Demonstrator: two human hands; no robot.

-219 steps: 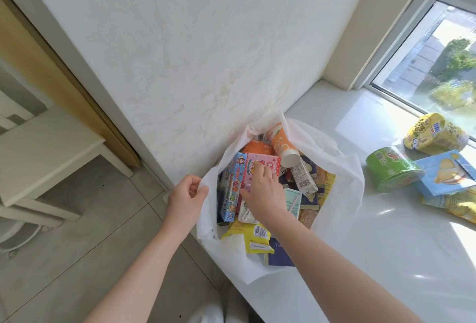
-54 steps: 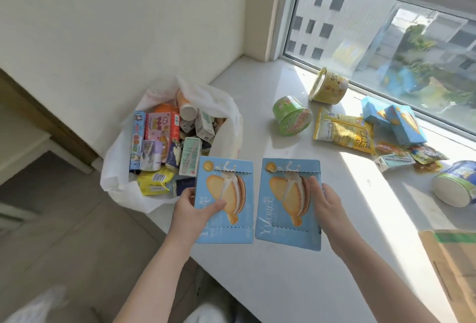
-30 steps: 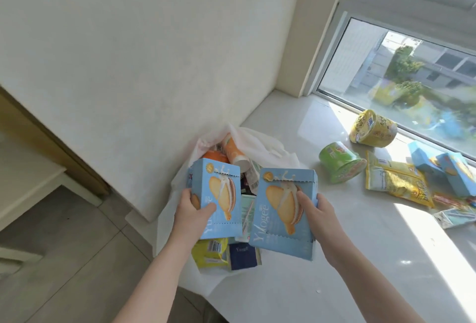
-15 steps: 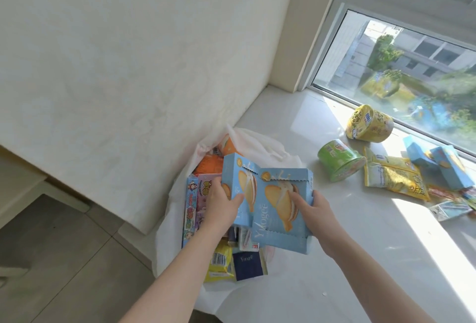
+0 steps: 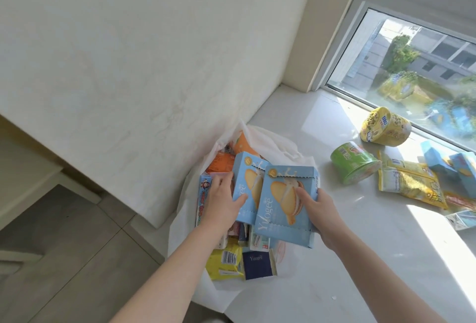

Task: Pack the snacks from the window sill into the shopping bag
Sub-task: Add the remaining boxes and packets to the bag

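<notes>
Over the open mouth of the white shopping bag (image 5: 273,146), at the left end of the window sill (image 5: 334,258) against the wall, you hold the left box (image 5: 244,168) and the right box (image 5: 280,219) upright and side by side. Both are light blue and printed with a cream-filled sandwich biscuit. Your left hand (image 5: 222,204) grips the left box by its left edge, with the thumb across the front. Your right hand (image 5: 322,212) grips the right box at its right edge, thumb on the front. The right box overlaps the front of the left one. Below them the bag is packed with cartons and packets. Further right on the sill, well apart from your hands, lie a green tub (image 5: 353,161), a yellow tub (image 5: 383,127), a yellow packet (image 5: 409,183) and more blue boxes (image 5: 438,158) near the window.
</notes>
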